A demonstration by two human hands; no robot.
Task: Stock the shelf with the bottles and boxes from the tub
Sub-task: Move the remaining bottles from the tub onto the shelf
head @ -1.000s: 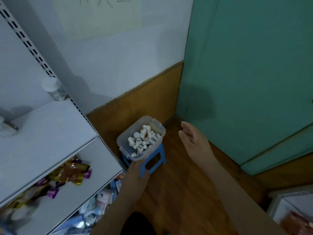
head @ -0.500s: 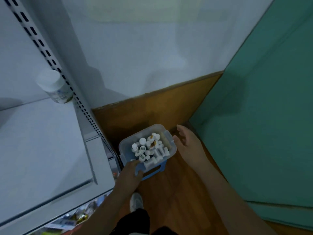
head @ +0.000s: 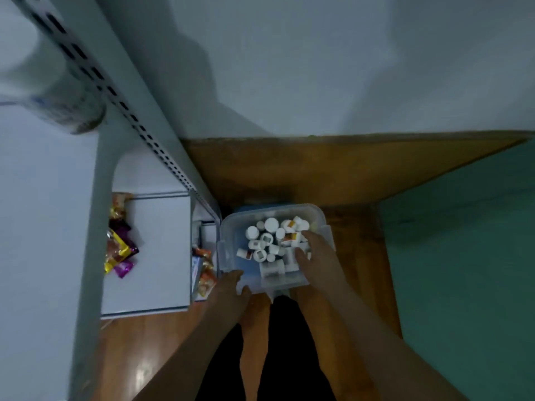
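A clear plastic tub [head: 226,250] stands on the floor beside the shelf, filled with several white-capped bottles [head: 271,225] and small boxes [head: 272,267]. My left hand [head: 230,289] grips the tub's near left rim, thumb outside and fingers over the edge. My right hand [head: 315,257] reaches into the tub from the right, with its fingertips down among the bottles and boxes; whether they hold one is hidden. The white metal shelf [head: 157,256] rises at the left. A large white bottle [head: 46,91], blurred, stands on its upper board.
Colourful snack packets [head: 118,250] lie on the lower shelf board, with more packets [head: 204,267] on the level below. A slotted upright [head: 115,95] runs next to the tub. A blue stool [head: 254,207] shows under the tub. A green door [head: 463,256] closes off the right.
My view has tilted down over the tub. My right hand went from beside the tub's right rim into the tub, onto the bottles. My left hand stays on the near rim.
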